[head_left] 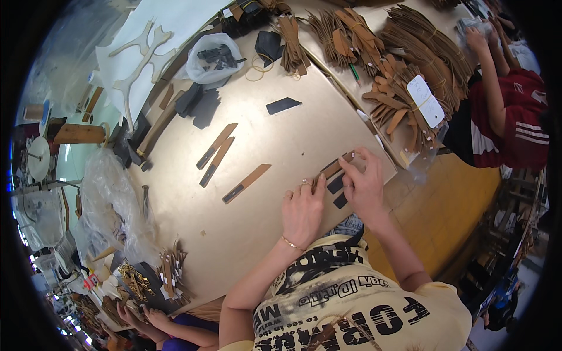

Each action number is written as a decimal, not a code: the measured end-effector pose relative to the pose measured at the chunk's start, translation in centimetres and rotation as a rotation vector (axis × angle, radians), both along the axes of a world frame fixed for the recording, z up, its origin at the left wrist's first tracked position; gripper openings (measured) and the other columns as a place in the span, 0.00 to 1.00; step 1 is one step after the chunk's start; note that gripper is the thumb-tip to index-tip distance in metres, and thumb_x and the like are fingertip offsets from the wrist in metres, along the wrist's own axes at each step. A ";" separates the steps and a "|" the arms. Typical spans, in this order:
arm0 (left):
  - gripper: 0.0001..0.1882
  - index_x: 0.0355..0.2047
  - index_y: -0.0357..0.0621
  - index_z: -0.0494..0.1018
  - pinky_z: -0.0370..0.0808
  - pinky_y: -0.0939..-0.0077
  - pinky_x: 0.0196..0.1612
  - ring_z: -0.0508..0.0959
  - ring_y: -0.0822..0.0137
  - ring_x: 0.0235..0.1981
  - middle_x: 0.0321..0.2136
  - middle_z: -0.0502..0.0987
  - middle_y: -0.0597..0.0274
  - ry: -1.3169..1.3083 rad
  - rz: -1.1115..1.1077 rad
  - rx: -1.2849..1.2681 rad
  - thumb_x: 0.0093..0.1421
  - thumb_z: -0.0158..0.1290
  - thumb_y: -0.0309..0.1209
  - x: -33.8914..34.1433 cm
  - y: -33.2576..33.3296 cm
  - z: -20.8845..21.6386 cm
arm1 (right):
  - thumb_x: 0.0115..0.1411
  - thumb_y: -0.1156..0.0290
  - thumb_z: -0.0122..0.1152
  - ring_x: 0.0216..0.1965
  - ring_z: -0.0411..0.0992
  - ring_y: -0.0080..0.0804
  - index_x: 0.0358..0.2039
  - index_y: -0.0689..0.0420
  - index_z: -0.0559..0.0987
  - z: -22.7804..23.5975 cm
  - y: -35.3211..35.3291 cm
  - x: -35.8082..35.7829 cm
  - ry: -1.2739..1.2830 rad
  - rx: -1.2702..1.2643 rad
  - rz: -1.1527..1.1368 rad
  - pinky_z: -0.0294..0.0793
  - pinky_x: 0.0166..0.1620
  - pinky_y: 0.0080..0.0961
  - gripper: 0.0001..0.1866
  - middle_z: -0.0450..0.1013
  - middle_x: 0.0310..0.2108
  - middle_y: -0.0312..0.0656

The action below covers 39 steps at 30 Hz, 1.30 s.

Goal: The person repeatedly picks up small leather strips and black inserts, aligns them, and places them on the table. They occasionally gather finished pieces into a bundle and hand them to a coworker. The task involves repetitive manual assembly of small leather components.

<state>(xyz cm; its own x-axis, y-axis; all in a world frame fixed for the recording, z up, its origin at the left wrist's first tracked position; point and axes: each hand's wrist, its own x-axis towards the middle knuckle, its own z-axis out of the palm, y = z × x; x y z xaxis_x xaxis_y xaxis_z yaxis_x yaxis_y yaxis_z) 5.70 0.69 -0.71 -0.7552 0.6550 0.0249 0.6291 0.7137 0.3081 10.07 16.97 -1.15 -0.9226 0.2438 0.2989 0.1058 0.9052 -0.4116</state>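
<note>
Brown leather strip point(331, 169) was pinned flat at the surface point(281, 134) edge | left hand point(302, 212) pressed open beside it | right hand point(364, 182) fingertips pinched its end | three similar strips point(218, 153) lay well left.

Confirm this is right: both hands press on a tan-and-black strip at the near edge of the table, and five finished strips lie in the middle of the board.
Not quite. The head view shows three strips in the middle, not five. Both the left hand and right hand do rest on a tan-and-black strip at the table's near edge.
</note>
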 end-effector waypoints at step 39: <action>0.27 0.61 0.33 0.64 0.59 0.51 0.68 0.54 0.39 0.69 0.68 0.51 0.34 -0.161 -0.018 0.112 0.59 0.45 0.18 3.0 3.6 -1.9 | 0.51 0.71 0.71 0.39 0.72 0.36 0.28 0.59 0.81 2.9 2.1 -0.4 -0.094 -0.534 -0.095 0.67 0.46 0.31 0.08 0.73 0.34 0.39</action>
